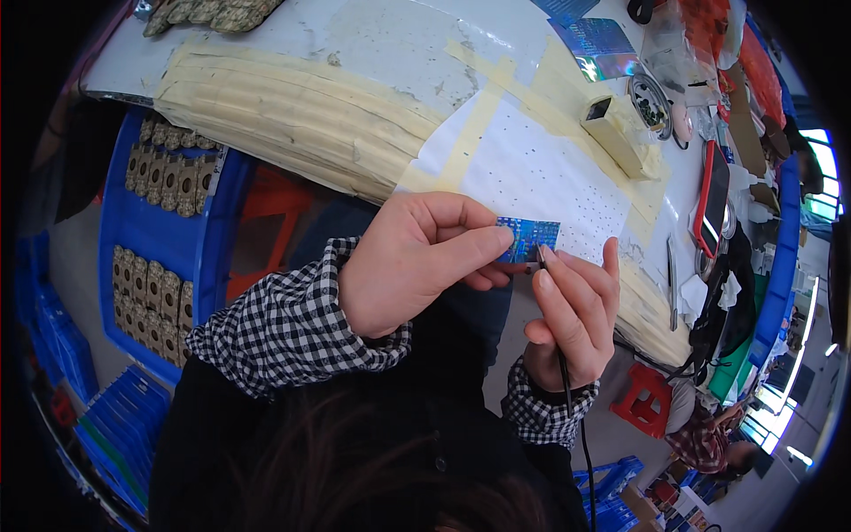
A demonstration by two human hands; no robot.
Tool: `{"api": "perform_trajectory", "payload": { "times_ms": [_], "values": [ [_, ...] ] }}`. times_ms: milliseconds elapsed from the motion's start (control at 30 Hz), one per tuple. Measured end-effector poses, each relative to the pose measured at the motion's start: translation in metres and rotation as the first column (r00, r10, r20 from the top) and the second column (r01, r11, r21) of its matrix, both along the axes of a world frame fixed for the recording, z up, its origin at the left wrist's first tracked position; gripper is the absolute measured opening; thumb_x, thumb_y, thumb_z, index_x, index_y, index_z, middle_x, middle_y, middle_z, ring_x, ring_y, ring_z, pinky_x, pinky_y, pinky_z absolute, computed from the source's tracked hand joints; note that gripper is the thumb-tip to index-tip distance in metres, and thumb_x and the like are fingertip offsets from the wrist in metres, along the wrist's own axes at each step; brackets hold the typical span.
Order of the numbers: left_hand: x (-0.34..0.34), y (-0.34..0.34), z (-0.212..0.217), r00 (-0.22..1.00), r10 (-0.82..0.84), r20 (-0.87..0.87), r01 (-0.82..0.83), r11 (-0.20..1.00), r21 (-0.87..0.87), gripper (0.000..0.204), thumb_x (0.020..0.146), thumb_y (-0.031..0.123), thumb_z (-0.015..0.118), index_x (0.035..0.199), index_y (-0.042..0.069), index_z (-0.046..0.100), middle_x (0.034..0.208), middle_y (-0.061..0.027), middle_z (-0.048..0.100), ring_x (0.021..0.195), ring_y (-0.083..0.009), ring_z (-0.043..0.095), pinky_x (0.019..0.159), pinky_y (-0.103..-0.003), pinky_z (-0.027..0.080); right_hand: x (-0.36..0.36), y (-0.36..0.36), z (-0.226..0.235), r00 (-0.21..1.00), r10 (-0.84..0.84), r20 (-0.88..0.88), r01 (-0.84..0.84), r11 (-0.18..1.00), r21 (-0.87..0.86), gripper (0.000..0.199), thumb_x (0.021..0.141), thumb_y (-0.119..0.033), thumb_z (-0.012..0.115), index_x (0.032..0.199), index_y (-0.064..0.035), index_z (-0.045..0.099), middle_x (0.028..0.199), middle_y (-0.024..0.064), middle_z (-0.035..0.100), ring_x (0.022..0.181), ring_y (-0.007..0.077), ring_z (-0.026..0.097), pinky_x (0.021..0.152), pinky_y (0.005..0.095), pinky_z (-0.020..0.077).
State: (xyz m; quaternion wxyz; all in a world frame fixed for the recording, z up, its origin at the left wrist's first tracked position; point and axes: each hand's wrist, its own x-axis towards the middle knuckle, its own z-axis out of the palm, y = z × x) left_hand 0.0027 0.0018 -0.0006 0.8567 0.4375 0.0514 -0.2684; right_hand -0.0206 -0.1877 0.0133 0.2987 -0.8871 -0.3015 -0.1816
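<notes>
My left hand (425, 257) pinches the left edge of a small shiny blue sheet (539, 233) with a fine grid-like pattern between thumb and fingers. On the sheet's right side my right hand (576, 310) closes its fingers round a thin dark tool, its tip at the sheet's lower right. A black cable (570, 403) runs from under that hand down past the sleeve; most of the tool is hidden by the fingers. Beyond both hands, white paper (532, 160) dotted with many tiny dark specks is taped to the table.
Left, a blue tray (168, 244) holds rows of camouflage-patterned pieces. More such pieces (213, 13) lie at the far left. Right of the paper are a taped box (625, 142), a round dish (651, 105) of small dark parts, a red-edged device (711, 199) and tweezers (672, 282).
</notes>
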Motion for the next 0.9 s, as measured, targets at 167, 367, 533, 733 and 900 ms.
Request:
{"api": "perform_trajectory", "payload": {
  "times_ms": [167, 367, 533, 733, 900],
  "values": [
    [0.0, -0.002, 0.002, 1.0, 0.009, 0.003, -0.009, 0.998, 0.058, 0.019, 0.089, 0.016, 0.054, 0.088, -0.002, 0.061, 0.084, -0.0125, 0.066, 0.07, -0.0112, 0.062, 0.064, -0.021, 0.05, 0.013, -0.02, 0.004, 0.967, -0.226, 0.121, 0.236, 0.969, -0.075, 0.039, 0.081, -0.034, 0.058, 0.106, -0.0038, 0.063, 0.101, 0.0105, 0.063, 0.092, 0.0257, 0.057, 0.1, 0.0512, 0.0292],
    [0.001, -0.002, 0.001, 1.0, 0.001, 0.004, -0.001, 0.998, 0.064, 0.018, 0.089, 0.014, 0.053, 0.089, -0.002, 0.06, 0.085, -0.0128, 0.066, 0.069, -0.0113, 0.063, 0.064, -0.021, 0.051, 0.024, -0.047, 0.004, 0.953, -0.299, 0.053, 0.303, 0.942, -0.146, 0.036, 0.075, -0.009, 0.064, 0.11, 0.0001, 0.061, 0.097, 0.0133, 0.061, 0.093, 0.0279, 0.055, 0.101, 0.0481, 0.0285],
    [0.001, -0.002, 0.001, 1.0, -0.001, -0.004, 0.001, 0.998, 0.059, 0.017, 0.089, 0.014, 0.053, 0.089, -0.002, 0.06, 0.085, -0.0128, 0.066, 0.07, -0.0114, 0.063, 0.064, -0.021, 0.051, 0.026, -0.047, 0.004, 0.945, -0.325, 0.031, 0.326, 0.934, -0.148, 0.033, 0.075, -0.004, 0.062, 0.108, -0.0002, 0.061, 0.095, 0.0132, 0.063, 0.095, 0.0277, 0.055, 0.101, 0.0482, 0.0283],
    [0.001, 0.001, 0.002, 0.999, -0.018, -0.026, 0.019, 0.999, 0.027, 0.021, 0.088, 0.015, 0.057, 0.094, -0.005, 0.06, 0.085, -0.0129, 0.066, 0.075, -0.0119, 0.063, 0.067, -0.022, 0.051, 0.028, -0.046, 0.01, 0.951, -0.31, 0.019, 0.305, 0.921, -0.241, 0.028, 0.075, 0.0, 0.06, 0.102, -0.003, 0.064, 0.095, 0.0122, 0.064, 0.097, 0.0284, 0.056, 0.102, 0.0491, 0.0278],
    [0.002, 0.001, 0.003, 1.0, -0.025, -0.013, 0.025, 0.999, 0.037, 0.021, 0.088, 0.015, 0.057, 0.094, -0.005, 0.06, 0.086, -0.0128, 0.066, 0.074, -0.0118, 0.063, 0.066, -0.022, 0.051, 0.032, -0.046, 0.021, 0.969, -0.245, 0.032, 0.241, 0.906, -0.349, 0.022, 0.072, 0.002, 0.058, 0.093, -0.0028, 0.064, 0.096, 0.0112, 0.065, 0.097, 0.0284, 0.055, 0.102, 0.0498, 0.029]
  ]
}}
